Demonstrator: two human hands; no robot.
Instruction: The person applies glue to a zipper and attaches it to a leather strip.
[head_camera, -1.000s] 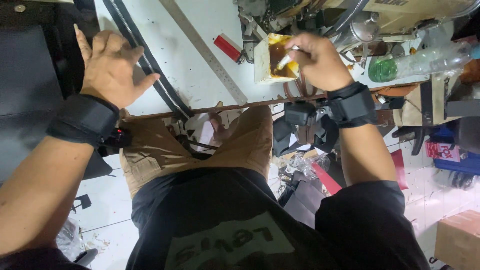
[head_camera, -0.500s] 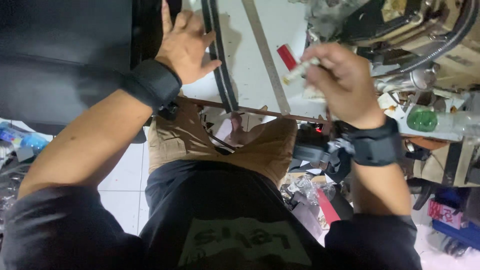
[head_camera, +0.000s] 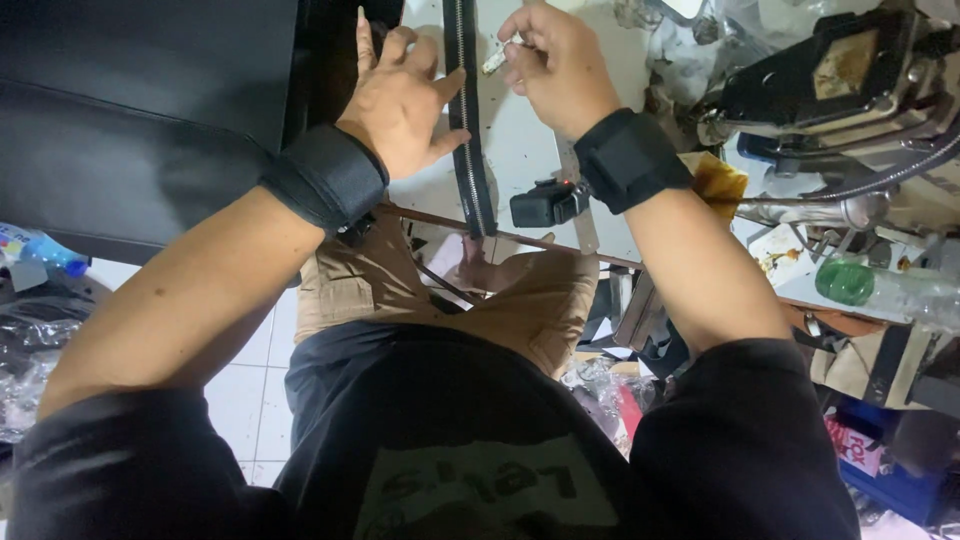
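L hand (head_camera: 400, 100) flat, fingers spread, on black zipper strip (head_camera: 468, 130) hanging over bench (head_camera: 520, 160) near edge; R hand (head_camera: 555, 60) pinches small pale piece (head_camera: 497, 58) beside it.

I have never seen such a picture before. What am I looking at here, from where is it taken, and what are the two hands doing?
The picture comes from a camera worn on a person's head, looking down, so you see their own arms, dark shirt and tan shorts from above. Both wrists carry black bands.

The left hand lies flat with fingers spread on a white worktable, beside a long black zipper strip that runs across the table and hangs over its front edge. The right hand pinches a small pale object just above the strip; it is too small to identify.

To the right stands a sewing machine, with a clear bottle with a green cap below it. A large black sheet covers the left side.
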